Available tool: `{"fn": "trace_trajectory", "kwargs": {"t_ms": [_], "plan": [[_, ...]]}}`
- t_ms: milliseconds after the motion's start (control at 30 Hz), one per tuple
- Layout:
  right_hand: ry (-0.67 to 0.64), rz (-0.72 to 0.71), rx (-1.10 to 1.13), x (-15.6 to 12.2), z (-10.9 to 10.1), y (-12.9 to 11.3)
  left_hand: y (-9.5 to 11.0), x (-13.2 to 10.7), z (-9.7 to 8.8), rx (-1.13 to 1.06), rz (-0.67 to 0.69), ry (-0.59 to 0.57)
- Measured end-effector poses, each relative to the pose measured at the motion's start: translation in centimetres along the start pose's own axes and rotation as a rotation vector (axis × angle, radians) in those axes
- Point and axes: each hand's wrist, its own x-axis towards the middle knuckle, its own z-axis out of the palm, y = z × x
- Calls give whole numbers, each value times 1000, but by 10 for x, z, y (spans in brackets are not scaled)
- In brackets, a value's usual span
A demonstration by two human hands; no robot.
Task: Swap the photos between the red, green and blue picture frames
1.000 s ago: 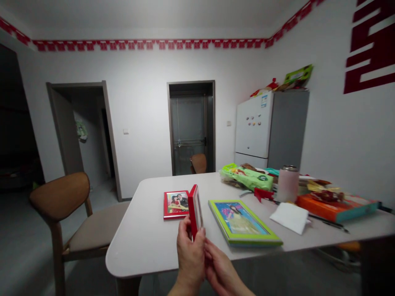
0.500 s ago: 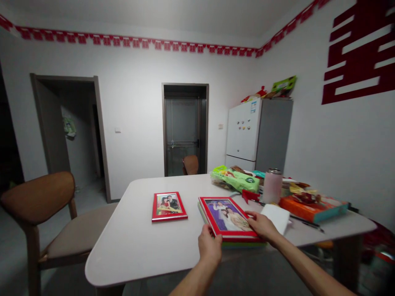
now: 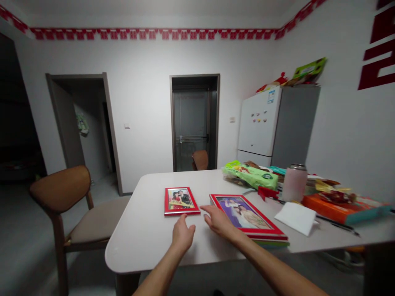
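A small red picture frame (image 3: 181, 200) with a photo of two people lies flat on the white table (image 3: 138, 242). My left hand (image 3: 183, 235) is just in front of its near edge, thumb and fingers apart, holding nothing. To the right, a larger red picture frame (image 3: 247, 213) with a purple-backed photo lies on top of something with a green edge (image 3: 273, 243). My right hand (image 3: 217, 220), fingers stretched toward the small frame, is over the larger frame's left side and hides part of it. Nothing is in that hand.
At the table's right are a green package (image 3: 254, 176), a pink bottle (image 3: 294, 183), a red object (image 3: 268, 192), folded white paper (image 3: 296, 216), an orange box (image 3: 339, 207) and a black pen (image 3: 339, 225). A chair (image 3: 66, 189) stands left; a fridge (image 3: 261, 123) is behind.
Both hands have let go of the larger frame and moved left toward the small one. The view has turned slightly left, and both frames lie where they were on the table.
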Motion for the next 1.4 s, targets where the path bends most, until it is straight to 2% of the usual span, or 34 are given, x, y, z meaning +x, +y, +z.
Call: {"fn": "trace_trajectory", "kwargs": {"t_ms": [67,133,233,333,500,700,800,867,933,1000,1100,1167,1233,1333,1400], "plan": [[-53,-87,19,15,28,-30,-13,-3,-10,56,14,3],[-75,-107,18,30,50,-47,-24,-6,-15,102,36,-5],[-97,-66,-1,45,70,-49,-36,-9,-16,159,57,-19],[-116,-39,-14,44,75,-42,-42,-11,-15,200,77,-26],[-117,-85,12,4,67,-40,-45,-23,-16,255,176,-32],[-105,-190,299,-61,40,-37,-45,-50,-4,350,440,-114],[-120,-205,411,-83,28,-32,-37,-58,3,424,546,-72],[-69,-142,469,-92,26,-29,-30,-60,6,510,581,-7],[46,-6,532,-95,27,-25,-23,-62,7,577,611,20],[175,136,607,-95,30,-21,-18,-64,6,607,653,5],[323,257,729,-89,29,-20,-8,-66,-2,612,723,-14],[377,290,810,-82,25,-24,2,-65,-14,581,708,26],[378,273,886,-74,20,-32,14,-62,-30,480,633,104],[253,140,909,-61,18,-54,26,-55,-52,189,493,235],[167,7,825,-54,22,-71,27,-53,-62,-48,378,304]]}}
